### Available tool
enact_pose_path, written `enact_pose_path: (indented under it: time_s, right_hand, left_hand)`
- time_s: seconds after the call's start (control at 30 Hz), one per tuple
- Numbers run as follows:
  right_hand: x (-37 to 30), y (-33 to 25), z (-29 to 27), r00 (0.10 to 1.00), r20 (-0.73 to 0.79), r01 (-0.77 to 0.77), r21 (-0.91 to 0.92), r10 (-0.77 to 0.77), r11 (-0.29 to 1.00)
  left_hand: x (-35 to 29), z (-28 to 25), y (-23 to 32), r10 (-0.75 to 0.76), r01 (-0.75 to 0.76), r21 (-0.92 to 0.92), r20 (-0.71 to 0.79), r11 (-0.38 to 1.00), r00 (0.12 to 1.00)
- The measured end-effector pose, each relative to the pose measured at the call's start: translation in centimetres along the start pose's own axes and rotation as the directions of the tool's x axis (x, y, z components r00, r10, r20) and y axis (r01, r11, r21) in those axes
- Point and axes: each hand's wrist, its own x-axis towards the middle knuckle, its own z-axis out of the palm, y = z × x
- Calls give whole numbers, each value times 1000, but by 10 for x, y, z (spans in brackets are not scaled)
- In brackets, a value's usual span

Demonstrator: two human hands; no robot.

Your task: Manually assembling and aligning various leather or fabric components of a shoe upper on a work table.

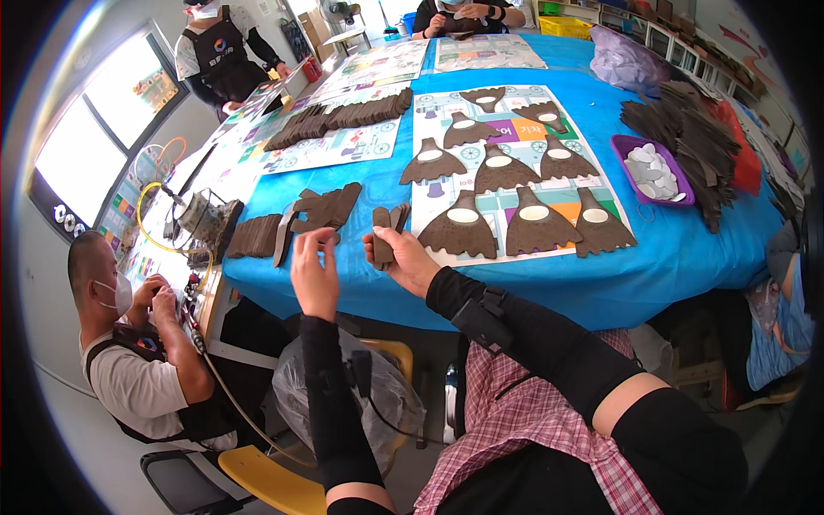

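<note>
My right hand (410, 264) is closed around a few dark brown flat strips (381, 235) with rounded ends, held upright above the near edge of the table. To its left, my left hand (314, 273) is raised with its fingers bent and apart, and I see nothing in them. Just beyond the left hand lie loose brown strips (333, 206), beside a tight row of similar strips (254, 236). Several fan-shaped brown pieces (542, 230) with scalloped edges are laid out on a printed sheet (439, 105) to the right. Most carry a white oval patch.
Blue sheeting (687, 257) covers the table. A purple basket (625, 176) holds white ovals, near a heap of brown pieces (687, 137). A long row of strips (343, 118) lies farther back. One person (154, 343) works at left; two others are across the table.
</note>
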Motion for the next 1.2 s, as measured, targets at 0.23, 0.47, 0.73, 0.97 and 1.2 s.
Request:
enact_pose_path:
  time_s: [0.23,0.47,0.73,0.97,1.2]
  right_hand:
    - [1,2,1,1000,16,-16,-49,17,999]
    - [5,4,-4,993,90,-93,154,80,984]
    - [12,8,-11,990,131,-76,140,58,987]
    - [1,4,1,996,91,-3,-49,8,999]
    - [-2,-3,3,994,101,-30,-75,37,997]
  left_hand:
    - [16,8,-61,146,-162,476,72,864,987]
    - [17,2,-49,103,-85,420,-20,903,994]
    - [-8,13,-2,-288,326,-688,175,648,942]
    - [-17,22,-5,-264,408,-626,315,664,912]
    - [-10,23,7,-247,300,-514,171,804,954]
